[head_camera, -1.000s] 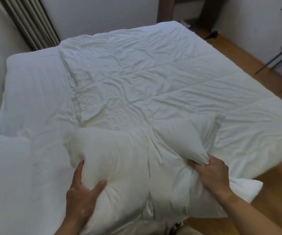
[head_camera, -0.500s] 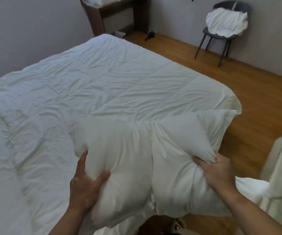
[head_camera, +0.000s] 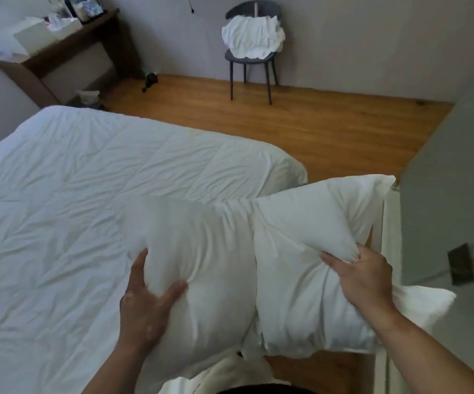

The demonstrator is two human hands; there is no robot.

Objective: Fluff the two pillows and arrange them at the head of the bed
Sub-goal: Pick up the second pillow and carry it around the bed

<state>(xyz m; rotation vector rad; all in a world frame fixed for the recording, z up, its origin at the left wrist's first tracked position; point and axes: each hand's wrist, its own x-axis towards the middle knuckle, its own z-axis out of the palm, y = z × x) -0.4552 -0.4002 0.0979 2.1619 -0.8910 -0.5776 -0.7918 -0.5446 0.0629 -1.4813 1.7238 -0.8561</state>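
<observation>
Head view: both hands clutch one white pillow [head_camera: 230,265] held above the bed [head_camera: 87,209] edge, left hand [head_camera: 144,311] pressing its side, right hand [head_camera: 363,280] pinching bunched fabric, apparently to plump the filling.

White pillow [head_camera: 230,265] bunched, raised beside bed.

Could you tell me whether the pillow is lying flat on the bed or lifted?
Lifted: both hands, left and right, grip the pillow, and floor shows beneath it.
</observation>
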